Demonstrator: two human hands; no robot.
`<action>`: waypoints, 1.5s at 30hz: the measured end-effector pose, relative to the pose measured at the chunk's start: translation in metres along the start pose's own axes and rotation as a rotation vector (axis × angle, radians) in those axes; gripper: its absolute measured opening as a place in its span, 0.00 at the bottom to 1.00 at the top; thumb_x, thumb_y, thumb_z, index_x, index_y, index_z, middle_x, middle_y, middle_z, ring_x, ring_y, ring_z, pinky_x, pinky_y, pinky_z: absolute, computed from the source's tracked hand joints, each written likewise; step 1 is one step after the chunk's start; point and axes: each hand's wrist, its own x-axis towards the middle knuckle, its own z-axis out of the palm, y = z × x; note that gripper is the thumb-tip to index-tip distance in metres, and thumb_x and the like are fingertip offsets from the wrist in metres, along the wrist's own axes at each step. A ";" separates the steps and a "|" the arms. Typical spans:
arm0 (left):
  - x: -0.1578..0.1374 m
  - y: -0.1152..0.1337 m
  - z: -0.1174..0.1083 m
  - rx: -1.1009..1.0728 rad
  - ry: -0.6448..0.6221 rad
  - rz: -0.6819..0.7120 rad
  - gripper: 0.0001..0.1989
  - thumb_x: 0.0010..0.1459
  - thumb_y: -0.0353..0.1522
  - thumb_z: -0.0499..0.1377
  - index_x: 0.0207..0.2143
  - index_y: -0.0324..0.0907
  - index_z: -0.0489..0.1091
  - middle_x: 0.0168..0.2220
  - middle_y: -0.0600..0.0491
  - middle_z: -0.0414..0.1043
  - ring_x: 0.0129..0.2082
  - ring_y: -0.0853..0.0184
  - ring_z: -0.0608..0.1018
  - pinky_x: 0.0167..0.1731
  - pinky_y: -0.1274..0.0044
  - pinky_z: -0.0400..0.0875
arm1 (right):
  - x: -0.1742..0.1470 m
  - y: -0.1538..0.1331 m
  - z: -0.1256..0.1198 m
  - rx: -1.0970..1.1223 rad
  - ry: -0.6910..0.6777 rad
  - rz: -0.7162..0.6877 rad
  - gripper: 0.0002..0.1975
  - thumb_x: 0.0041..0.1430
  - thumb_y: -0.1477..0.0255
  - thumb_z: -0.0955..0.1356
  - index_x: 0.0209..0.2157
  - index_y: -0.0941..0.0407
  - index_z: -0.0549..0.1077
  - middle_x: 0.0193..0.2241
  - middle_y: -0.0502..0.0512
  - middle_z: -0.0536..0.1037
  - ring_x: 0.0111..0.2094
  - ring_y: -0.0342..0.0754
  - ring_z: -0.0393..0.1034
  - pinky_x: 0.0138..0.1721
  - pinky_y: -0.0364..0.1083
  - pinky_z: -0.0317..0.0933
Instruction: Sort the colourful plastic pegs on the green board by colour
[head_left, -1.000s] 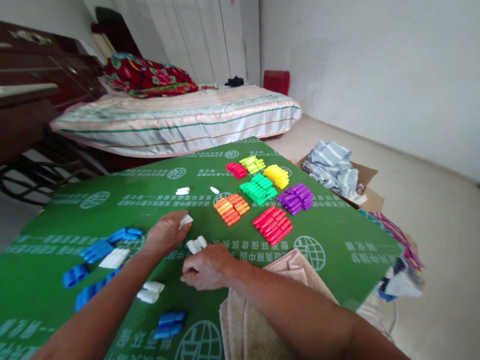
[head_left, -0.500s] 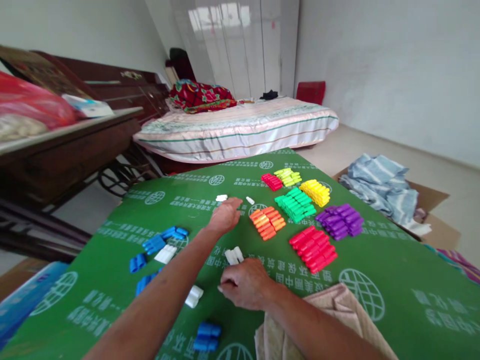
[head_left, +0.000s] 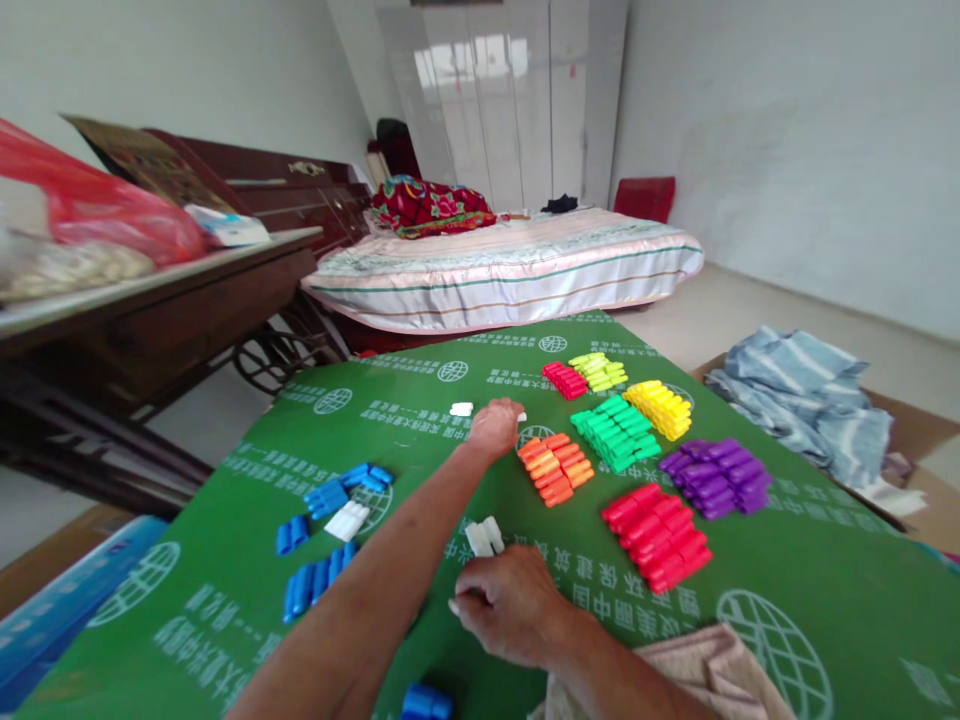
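My left hand reaches far across the green table. Its fingertips are closed at a small white plastic piece, of which only the end shows. To the left of that hand lie a few more white pieces. My right hand rests near the front with fingers curled and thumb pressed in; whatever is inside is hidden. Just beyond its knuckles sits a group of white tube-like pieces.
Sorted plastic pieces lie in orange, green, yellow, purple and red groups on the right. Blue pieces are at left, around white ones. A beige cloth lies near my right forearm.
My left hand has moved forward and right to the lone white piece, which stood apart from it before. The right hand stays curled near the same white group. The view has shifted slightly.
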 end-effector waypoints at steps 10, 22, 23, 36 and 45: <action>-0.035 -0.061 -0.007 0.041 -0.089 -0.198 0.15 0.60 0.40 0.55 0.43 0.39 0.69 0.43 0.49 0.72 0.43 0.64 0.74 0.44 0.65 0.71 | -0.002 0.002 0.005 0.043 0.054 0.007 0.11 0.58 0.65 0.63 0.28 0.50 0.77 0.25 0.48 0.80 0.26 0.43 0.72 0.27 0.41 0.55; -0.079 -0.099 -0.015 0.091 -0.172 -0.320 0.15 0.54 0.36 0.57 0.45 0.44 0.70 0.40 0.48 0.75 0.43 0.61 0.76 0.42 0.72 0.71 | -0.004 0.005 0.008 0.061 0.096 -0.010 0.11 0.57 0.66 0.64 0.27 0.50 0.77 0.23 0.48 0.80 0.24 0.42 0.71 0.25 0.41 0.52; -0.081 -0.095 -0.018 0.101 -0.156 -0.321 0.16 0.54 0.35 0.56 0.46 0.43 0.70 0.42 0.46 0.75 0.45 0.60 0.76 0.44 0.71 0.71 | -0.004 0.005 0.008 0.066 0.097 -0.012 0.11 0.57 0.66 0.64 0.26 0.50 0.77 0.23 0.48 0.80 0.24 0.42 0.71 0.25 0.41 0.52; -0.092 -0.046 -0.018 0.046 -0.194 -0.139 0.18 0.48 0.35 0.60 0.43 0.43 0.71 0.45 0.46 0.74 0.46 0.58 0.76 0.44 0.71 0.70 | -0.004 0.005 0.010 0.089 0.106 -0.012 0.10 0.56 0.67 0.65 0.25 0.51 0.77 0.21 0.47 0.79 0.22 0.41 0.70 0.24 0.40 0.49; -0.038 -0.030 -0.024 0.018 -0.109 -0.108 0.16 0.52 0.37 0.60 0.44 0.42 0.69 0.46 0.47 0.73 0.46 0.61 0.75 0.45 0.71 0.70 | -0.004 0.005 0.016 0.068 0.122 -0.011 0.11 0.57 0.68 0.64 0.25 0.51 0.76 0.23 0.47 0.80 0.25 0.41 0.72 0.25 0.41 0.48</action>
